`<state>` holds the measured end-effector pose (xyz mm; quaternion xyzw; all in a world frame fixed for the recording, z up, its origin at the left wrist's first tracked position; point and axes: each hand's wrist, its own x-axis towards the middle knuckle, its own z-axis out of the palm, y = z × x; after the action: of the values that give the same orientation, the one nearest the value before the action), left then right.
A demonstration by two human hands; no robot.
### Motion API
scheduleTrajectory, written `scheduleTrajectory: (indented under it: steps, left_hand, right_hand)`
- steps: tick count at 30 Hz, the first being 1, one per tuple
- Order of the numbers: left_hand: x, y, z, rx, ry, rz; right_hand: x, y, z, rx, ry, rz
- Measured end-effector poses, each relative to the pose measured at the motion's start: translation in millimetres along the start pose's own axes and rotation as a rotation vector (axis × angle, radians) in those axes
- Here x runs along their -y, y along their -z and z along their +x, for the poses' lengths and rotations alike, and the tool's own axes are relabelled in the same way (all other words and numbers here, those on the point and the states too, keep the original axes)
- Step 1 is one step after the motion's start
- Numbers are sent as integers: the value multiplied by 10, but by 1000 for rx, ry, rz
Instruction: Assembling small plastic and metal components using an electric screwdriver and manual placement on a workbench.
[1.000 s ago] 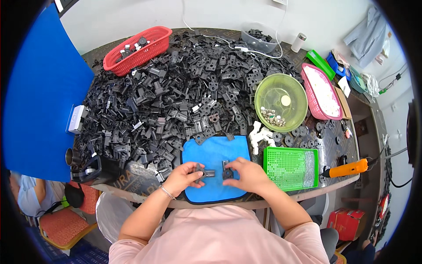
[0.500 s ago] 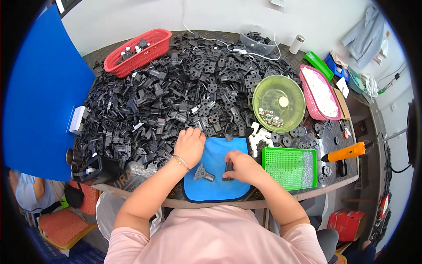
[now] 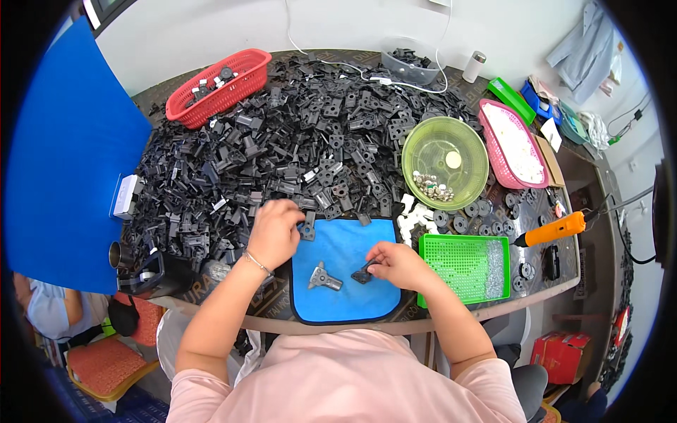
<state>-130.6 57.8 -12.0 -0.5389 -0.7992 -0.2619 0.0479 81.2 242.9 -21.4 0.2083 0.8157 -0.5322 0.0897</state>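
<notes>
2 bare hands are over the blue mat (image 3: 360,303) on the desk (image 3: 275,303). The right hand (image 3: 399,265) has its thumb and fingers pinched together on 1 end of a small black piece (image 3: 362,273), held tilted at the mat's right side. The left hand (image 3: 275,231) is at the mat's upper left corner, its fingers bent and slightly parted, right by a flat black part (image 3: 307,227) at the edge of the heap of black parts (image 3: 233,151); whether they grasp it, I cannot tell. Between the hands, 1 branched dark part (image 3: 325,278) lies loose on the mat, apart from both.
</notes>
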Motion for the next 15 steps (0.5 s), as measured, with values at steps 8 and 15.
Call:
scheduleTrajectory:
  steps: [8,15]
  left_hand:
    - [235,-6,440,-186,1,506]
    - [249,254,454,-86,412,-483]
  right_hand:
    - [139,22,-144,-24,-35,-47]
    - [-50,16,-89,-154,-23,236]
